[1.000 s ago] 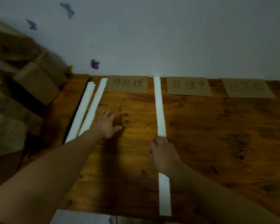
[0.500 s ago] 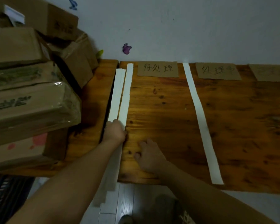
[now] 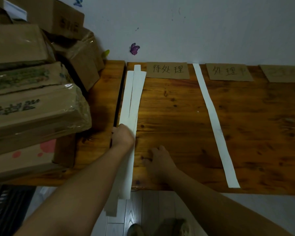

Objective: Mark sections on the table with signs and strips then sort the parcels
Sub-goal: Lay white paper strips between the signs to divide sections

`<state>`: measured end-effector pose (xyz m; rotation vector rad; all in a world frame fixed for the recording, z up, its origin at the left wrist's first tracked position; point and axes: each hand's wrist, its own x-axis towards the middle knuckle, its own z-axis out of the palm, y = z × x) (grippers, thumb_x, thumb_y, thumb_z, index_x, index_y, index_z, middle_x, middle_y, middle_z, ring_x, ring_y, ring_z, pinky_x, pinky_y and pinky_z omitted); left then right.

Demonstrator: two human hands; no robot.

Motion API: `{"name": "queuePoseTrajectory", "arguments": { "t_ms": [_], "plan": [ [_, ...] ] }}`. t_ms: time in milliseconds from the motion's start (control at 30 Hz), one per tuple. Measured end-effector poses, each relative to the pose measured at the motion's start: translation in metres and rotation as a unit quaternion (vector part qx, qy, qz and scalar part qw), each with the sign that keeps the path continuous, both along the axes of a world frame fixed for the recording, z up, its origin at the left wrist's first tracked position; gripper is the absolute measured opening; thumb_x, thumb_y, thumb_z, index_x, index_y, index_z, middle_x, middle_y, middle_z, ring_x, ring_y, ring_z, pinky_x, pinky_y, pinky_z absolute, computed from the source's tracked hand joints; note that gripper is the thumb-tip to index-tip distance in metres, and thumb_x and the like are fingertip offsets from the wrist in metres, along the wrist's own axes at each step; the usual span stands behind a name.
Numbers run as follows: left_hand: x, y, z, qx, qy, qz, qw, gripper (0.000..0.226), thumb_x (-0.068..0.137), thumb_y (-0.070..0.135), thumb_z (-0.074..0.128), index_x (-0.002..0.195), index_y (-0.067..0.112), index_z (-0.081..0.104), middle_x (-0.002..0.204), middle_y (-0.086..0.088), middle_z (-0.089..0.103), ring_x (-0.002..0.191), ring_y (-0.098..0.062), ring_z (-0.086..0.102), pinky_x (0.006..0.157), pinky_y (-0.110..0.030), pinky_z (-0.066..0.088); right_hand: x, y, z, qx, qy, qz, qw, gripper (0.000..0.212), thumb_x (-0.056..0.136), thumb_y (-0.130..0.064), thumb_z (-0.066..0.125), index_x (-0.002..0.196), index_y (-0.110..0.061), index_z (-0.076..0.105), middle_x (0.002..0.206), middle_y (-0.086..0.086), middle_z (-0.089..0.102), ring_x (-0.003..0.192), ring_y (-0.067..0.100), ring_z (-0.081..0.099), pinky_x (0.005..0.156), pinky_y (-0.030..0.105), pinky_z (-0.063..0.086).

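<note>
Currently: signs [image 3: 168, 70], three. Left of the leftmost, left hand [image 3: 123, 136] clamps three strips [image 3: 134, 99]; rightward, one laid strip [image 3: 211, 116]; right hand [image 3: 158, 159] slack, empty.

1. third cardboard sign [image 3: 284, 73]: cut by the right edge; writing too faint to read.
2. parcels [image 3: 32, 103]: stack cut by the left and top edges; printed lettering blurred, unreadable.
3. white strips [image 3: 134, 99]: mid-length hidden under the left hand [image 3: 123, 136] and forearm; count unclear where they overlap.
4. left hand: motion-smeared; fingers of its grip hidden behind its own back.
5. worktop [image 3: 177, 130]: left part hidden beneath parcels; right end cut off.
6. shoe [image 3: 134, 230]: cut by the bottom edge, dim.
7. blue sticker [image 3: 77, 1]: cut by the top edge.
</note>
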<state>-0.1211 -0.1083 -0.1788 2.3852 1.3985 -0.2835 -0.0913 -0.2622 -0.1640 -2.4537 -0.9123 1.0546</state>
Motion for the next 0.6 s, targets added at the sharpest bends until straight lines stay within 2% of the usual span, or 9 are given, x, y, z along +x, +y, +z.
{"name": "queuePoseTrajectory", "arguments": {
  "t_ms": [133,333,400,467,567,600],
  "plan": [
    [-0.001,-0.001,0.006,0.023,-0.016,-0.018,0.999,0.028,0.096,0.013,0.048,0.122,0.004,0.054,0.120,-0.013,0.056,0.109,-0.029,0.058,0.087,-0.031,0.049,0.004,-0.002,0.002,0.001,0.024,0.002,1.000,0.056,0.096,-0.041,0.049,0.142,-0.012,0.036,0.145,0.010,0.030,0.130,0.029,0.036,0.105,0.038,0.036],
    [-0.010,0.014,0.033,-0.007,-0.082,0.069,0.994,0.026,0.095,0.010,0.051,0.120,0.006,0.054,0.119,-0.015,0.058,0.110,-0.032,0.058,0.086,-0.035,0.049,0.006,0.001,0.022,0.066,0.069,-0.041,0.995,0.053,0.097,-0.033,0.050,0.145,-0.015,0.036,0.146,0.007,0.036,0.128,0.024,0.041,0.103,0.033,0.038],
    [-0.009,0.017,0.050,-0.043,-0.123,0.106,0.986,0.029,0.095,0.009,0.049,0.123,0.005,0.054,0.122,-0.014,0.056,0.112,-0.034,0.055,0.085,-0.033,0.045,0.006,0.007,0.038,0.097,0.102,-0.066,0.988,0.049,0.098,-0.028,0.051,0.143,-0.013,0.039,0.143,0.009,0.045,0.124,0.025,0.049,0.100,0.035,0.043],
    [-0.003,0.020,0.072,-0.094,-0.166,0.118,0.975,0.032,0.094,0.006,0.048,0.125,0.003,0.054,0.123,-0.016,0.056,0.113,-0.035,0.054,0.084,-0.034,0.045,0.004,0.015,0.058,0.143,0.144,-0.086,0.976,0.043,0.099,-0.024,0.049,0.139,-0.010,0.044,0.135,0.012,0.053,0.113,0.025,0.057,0.088,0.034,0.050],
    [0.005,0.018,0.105,-0.181,-0.245,0.122,0.945,0.035,0.090,0.003,0.048,0.124,0.003,0.055,0.124,-0.020,0.059,0.107,-0.035,0.060,0.082,-0.038,0.052,-0.001,0.027,0.079,0.182,0.185,-0.110,0.959,0.048,0.099,-0.030,0.048,0.141,-0.008,0.041,0.131,0.008,0.055,0.109,0.020,0.059,0.079,0.025,0.049],
    [0.007,0.015,0.114,-0.221,-0.277,0.126,0.927,0.032,0.089,0.002,0.048,0.120,0.005,0.056,0.121,-0.019,0.060,0.099,-0.031,0.062,0.075,-0.035,0.053,-0.003,0.029,0.084,0.204,0.187,-0.122,0.953,0.043,0.099,-0.031,0.049,0.135,-0.008,0.046,0.118,0.005,0.061,0.099,0.015,0.061,0.073,0.018,0.047]
  ]
}}
